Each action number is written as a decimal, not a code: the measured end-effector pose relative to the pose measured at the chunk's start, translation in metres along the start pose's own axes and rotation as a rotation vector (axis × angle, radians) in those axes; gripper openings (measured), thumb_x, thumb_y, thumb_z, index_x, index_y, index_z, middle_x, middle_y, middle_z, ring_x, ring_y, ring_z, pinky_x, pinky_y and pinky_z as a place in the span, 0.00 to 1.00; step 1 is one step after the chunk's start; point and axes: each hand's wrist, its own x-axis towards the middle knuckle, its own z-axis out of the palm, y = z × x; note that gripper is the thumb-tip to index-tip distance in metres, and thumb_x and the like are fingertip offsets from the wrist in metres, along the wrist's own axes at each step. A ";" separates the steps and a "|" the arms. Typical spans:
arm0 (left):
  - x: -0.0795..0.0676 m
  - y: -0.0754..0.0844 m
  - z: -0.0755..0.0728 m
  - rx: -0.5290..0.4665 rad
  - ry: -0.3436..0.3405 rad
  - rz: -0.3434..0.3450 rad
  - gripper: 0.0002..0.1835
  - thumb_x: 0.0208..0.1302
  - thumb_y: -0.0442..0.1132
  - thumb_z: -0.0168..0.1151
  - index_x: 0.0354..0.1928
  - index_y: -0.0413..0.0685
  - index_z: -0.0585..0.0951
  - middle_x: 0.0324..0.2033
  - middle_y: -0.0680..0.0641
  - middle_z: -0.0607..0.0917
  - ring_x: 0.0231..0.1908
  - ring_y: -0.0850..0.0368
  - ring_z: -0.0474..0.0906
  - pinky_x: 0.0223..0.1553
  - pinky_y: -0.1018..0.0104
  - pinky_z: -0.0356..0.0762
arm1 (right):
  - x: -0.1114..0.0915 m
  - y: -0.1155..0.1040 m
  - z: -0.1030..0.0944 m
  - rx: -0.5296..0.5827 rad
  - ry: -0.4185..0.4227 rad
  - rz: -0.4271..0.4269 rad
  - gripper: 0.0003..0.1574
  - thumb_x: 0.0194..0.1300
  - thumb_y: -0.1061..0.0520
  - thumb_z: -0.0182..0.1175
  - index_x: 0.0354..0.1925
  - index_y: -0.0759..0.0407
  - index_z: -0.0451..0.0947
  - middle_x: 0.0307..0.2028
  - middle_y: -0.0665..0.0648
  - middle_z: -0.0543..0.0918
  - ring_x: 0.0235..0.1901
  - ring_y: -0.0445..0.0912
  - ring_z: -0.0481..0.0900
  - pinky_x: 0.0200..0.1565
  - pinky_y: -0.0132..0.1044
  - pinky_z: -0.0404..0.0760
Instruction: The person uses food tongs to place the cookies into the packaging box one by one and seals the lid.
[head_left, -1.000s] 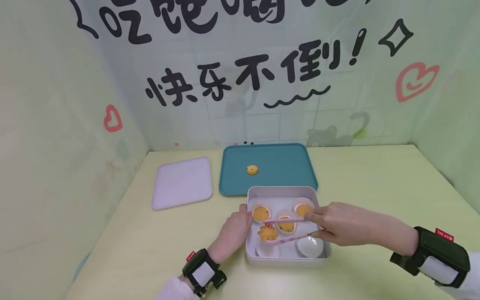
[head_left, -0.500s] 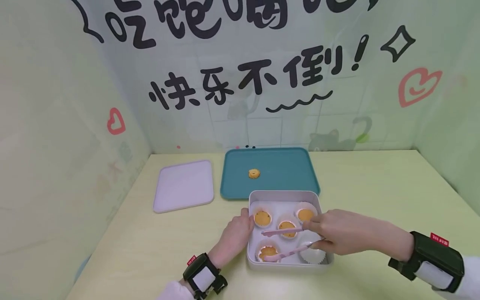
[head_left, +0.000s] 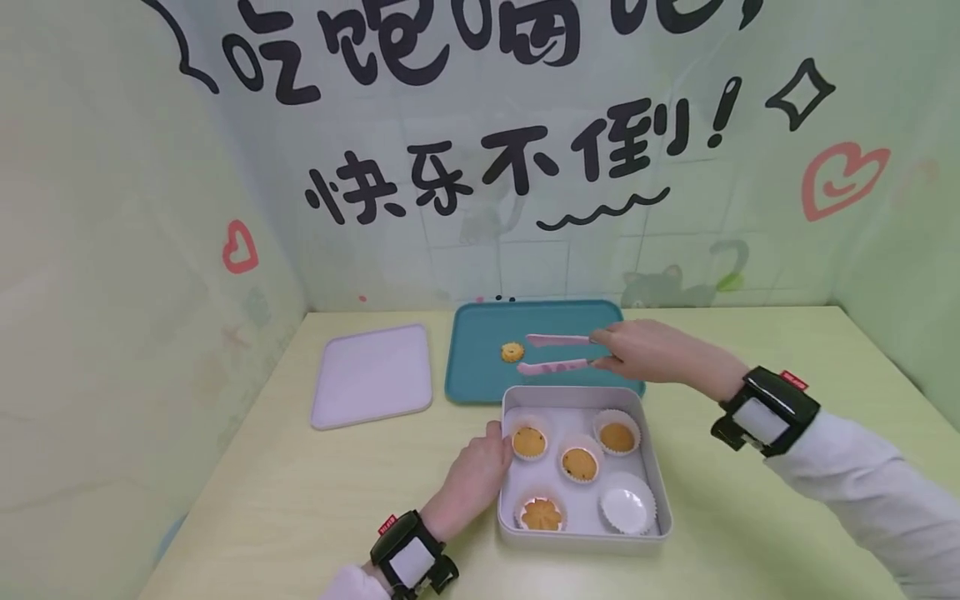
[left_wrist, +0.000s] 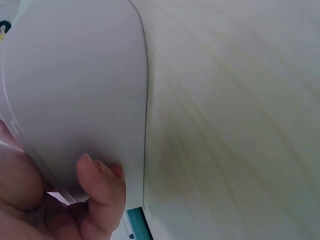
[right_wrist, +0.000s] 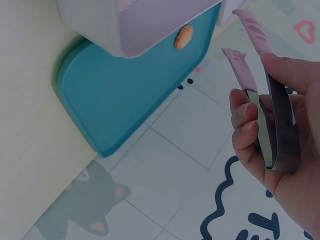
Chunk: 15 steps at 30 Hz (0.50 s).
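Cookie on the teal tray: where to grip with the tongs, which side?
Probably its near and far edges, coming from the right: the cookie lies flat and roundish on the teal tray, and the tongs point at it from there, pink tips apart.

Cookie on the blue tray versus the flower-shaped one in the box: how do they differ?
The tray cookie lies bare on the blue tray; the box cookie sits in a cup. The tray cookie looks roundish; the box cookie has petal-like points. Both look golden-brown.
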 end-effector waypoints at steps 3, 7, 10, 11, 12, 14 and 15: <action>0.000 0.000 0.001 0.015 -0.001 -0.007 0.11 0.69 0.35 0.46 0.42 0.29 0.69 0.19 0.40 0.76 0.20 0.48 0.78 0.15 0.60 0.72 | 0.019 0.005 0.006 -0.049 -0.064 0.027 0.16 0.65 0.52 0.57 0.40 0.66 0.76 0.24 0.54 0.76 0.25 0.44 0.74 0.30 0.38 0.75; 0.000 -0.001 0.000 0.024 0.011 -0.013 0.11 0.69 0.35 0.47 0.42 0.29 0.69 0.19 0.40 0.76 0.20 0.47 0.78 0.15 0.59 0.72 | 0.038 0.009 0.011 -0.088 -0.104 0.044 0.16 0.66 0.51 0.56 0.39 0.65 0.76 0.24 0.54 0.75 0.24 0.44 0.73 0.30 0.38 0.75; 0.000 0.000 -0.001 0.013 0.005 -0.017 0.11 0.69 0.35 0.47 0.42 0.29 0.69 0.19 0.39 0.76 0.20 0.47 0.77 0.15 0.59 0.72 | 0.047 0.013 0.016 -0.098 -0.106 0.047 0.14 0.66 0.51 0.56 0.34 0.63 0.76 0.21 0.53 0.72 0.21 0.43 0.70 0.27 0.36 0.72; 0.000 0.000 -0.001 0.007 0.001 -0.019 0.11 0.69 0.35 0.47 0.42 0.29 0.69 0.19 0.39 0.76 0.20 0.47 0.77 0.15 0.59 0.72 | 0.050 0.015 0.017 -0.098 -0.104 0.042 0.14 0.66 0.52 0.55 0.32 0.62 0.75 0.21 0.53 0.72 0.20 0.43 0.70 0.27 0.36 0.72; 0.000 0.001 -0.001 0.004 -0.002 -0.020 0.11 0.69 0.35 0.47 0.42 0.29 0.69 0.19 0.40 0.76 0.20 0.48 0.77 0.15 0.59 0.72 | 0.052 0.016 0.019 -0.093 -0.106 0.044 0.14 0.66 0.52 0.55 0.32 0.62 0.75 0.20 0.53 0.72 0.20 0.43 0.70 0.26 0.36 0.71; 0.000 0.001 -0.001 -0.001 -0.006 -0.022 0.11 0.69 0.35 0.46 0.42 0.29 0.69 0.19 0.40 0.76 0.20 0.48 0.77 0.15 0.60 0.72 | 0.056 0.019 0.022 -0.070 -0.115 0.051 0.13 0.66 0.52 0.55 0.31 0.62 0.75 0.20 0.52 0.72 0.20 0.42 0.70 0.26 0.35 0.71; -0.001 0.002 -0.001 -0.002 -0.007 -0.023 0.11 0.69 0.35 0.46 0.42 0.29 0.69 0.19 0.40 0.75 0.19 0.48 0.77 0.15 0.60 0.72 | 0.058 0.020 0.024 -0.057 -0.122 0.055 0.13 0.66 0.53 0.55 0.32 0.62 0.75 0.20 0.52 0.72 0.20 0.42 0.70 0.26 0.35 0.71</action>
